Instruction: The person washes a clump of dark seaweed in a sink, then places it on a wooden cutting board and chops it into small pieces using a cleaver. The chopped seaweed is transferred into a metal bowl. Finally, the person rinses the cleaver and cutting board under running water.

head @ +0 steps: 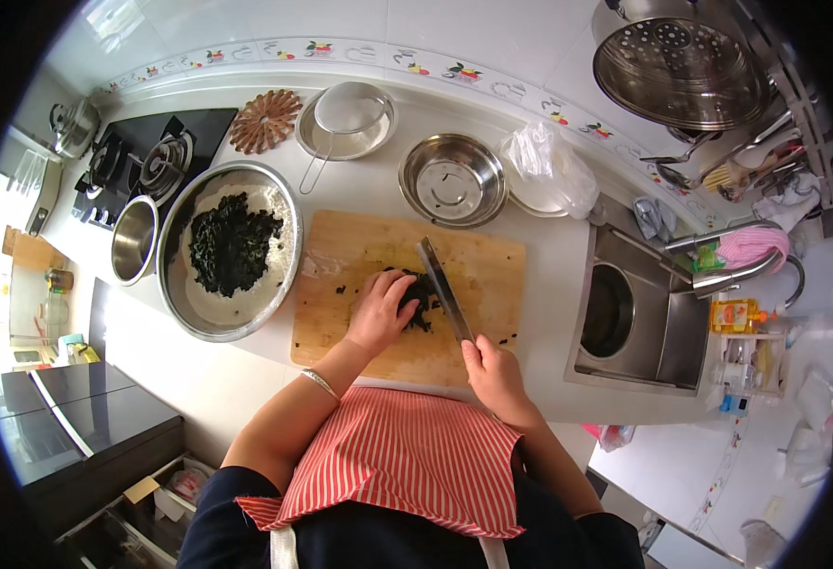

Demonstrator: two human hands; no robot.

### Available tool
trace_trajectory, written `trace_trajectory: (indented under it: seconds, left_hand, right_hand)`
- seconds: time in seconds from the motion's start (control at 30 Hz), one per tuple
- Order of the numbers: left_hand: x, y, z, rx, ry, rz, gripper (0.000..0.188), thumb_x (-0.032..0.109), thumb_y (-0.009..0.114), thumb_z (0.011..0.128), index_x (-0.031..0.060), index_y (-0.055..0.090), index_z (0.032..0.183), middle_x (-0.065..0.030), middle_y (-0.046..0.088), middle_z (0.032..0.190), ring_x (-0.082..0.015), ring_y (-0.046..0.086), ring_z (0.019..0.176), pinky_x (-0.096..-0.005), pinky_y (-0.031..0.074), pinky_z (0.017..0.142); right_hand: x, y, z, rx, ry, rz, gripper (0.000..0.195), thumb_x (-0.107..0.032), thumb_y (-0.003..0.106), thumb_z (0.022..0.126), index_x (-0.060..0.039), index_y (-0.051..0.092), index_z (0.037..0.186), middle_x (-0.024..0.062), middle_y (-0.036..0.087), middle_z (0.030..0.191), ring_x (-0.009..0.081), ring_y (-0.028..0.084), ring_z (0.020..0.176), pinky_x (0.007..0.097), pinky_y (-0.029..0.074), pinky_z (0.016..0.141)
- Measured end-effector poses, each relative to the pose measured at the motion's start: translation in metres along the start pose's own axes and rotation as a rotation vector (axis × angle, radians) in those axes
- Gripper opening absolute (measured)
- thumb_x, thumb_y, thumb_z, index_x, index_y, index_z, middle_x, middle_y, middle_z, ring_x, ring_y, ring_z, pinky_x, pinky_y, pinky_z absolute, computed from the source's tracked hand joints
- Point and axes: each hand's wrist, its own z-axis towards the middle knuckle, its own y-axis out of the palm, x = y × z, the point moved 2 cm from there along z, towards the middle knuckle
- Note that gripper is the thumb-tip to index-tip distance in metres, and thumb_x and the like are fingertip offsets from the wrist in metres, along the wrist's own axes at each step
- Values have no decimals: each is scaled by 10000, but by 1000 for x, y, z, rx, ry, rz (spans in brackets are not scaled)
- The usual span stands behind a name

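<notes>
A wooden cutting board (345,238) lies on the counter in front of me. Dark chopped leafy greens (422,299) sit in a small heap at its middle, partly covered by my left hand (382,309), which presses them down with bent fingers. My right hand (491,366) grips the handle of a kitchen cleaver (445,288). Its blade is upright, seen nearly edge-on, at the right side of the greens. Left of the board stands a large steel bowl (292,252) with more dark chopped greens (228,242) on pale flour (210,306).
Behind the board are a steel basin (411,185), a plastic bag (555,167) and a strainer (349,107) over a bowl. A small steel bowl (135,245) and a gas stove (206,128) are at left. The sink (680,306) is at right.
</notes>
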Motion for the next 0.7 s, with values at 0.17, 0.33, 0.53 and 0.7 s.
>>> trace_trajectory:
  seconds: [0.17, 0.33, 0.53, 0.7]
  left_hand:
    - [-8, 4, -5, 16, -28, -52, 337, 140, 668, 835, 63, 565, 1146, -158, 502, 1198, -362, 486, 1112, -429, 449, 910]
    - [-6, 11, -12, 135, -104, -149, 324, 130, 706, 805, 74, 537, 1075, -165, 472, 1167, -373, 500, 1066, -428, 463, 870]
    - [-6, 14, -15, 134, -140, -111, 358, 148, 723, 787, 82, 528, 1079, -172, 467, 1175, -383, 505, 1055, -433, 472, 853]
    - [-2, 12, -15, 132, -154, -94, 394, 187, 739, 770, 84, 544, 1096, -178, 474, 1189, -391, 492, 1089, -439, 470, 875]
  right_hand:
    - [-21, -2, 9, 120, -154, -183, 189, -180, 554, 916, -34, 516, 802, 159, 594, 670, 350, 589, 588, 428, 467, 522]
    - [-5, 8, 20, -61, -88, -374, 156, -163, 545, 912, -33, 530, 827, 166, 590, 617, 356, 593, 542, 449, 471, 480]
    - [-5, 3, 15, 13, -209, -292, 177, -180, 531, 922, -31, 524, 827, 175, 577, 583, 368, 583, 503, 463, 461, 451]
    - [7, 4, 19, -72, -162, -278, 191, -181, 523, 927, -27, 520, 815, 182, 577, 596, 379, 585, 523, 468, 467, 471]
